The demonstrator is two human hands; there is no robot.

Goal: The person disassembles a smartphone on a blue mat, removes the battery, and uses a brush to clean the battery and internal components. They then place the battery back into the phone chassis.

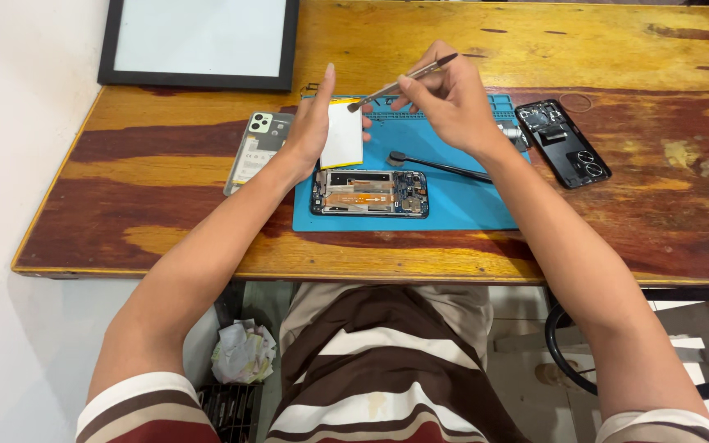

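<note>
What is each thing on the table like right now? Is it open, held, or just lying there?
Opened phone: back off, insides showing, flat on the blue mat.
White battery: held up on edge by the left hand.
Tweezers: pinched in the right hand, tip at the battery.
Black tool: lying loose on the mat.
Green back cover: off, lying flat.
Black inner frame: removed, lying flat.
Picture frame: lying flat.

table: worn glossy wood | mat: matt rubbery | tweezers: metal
</note>
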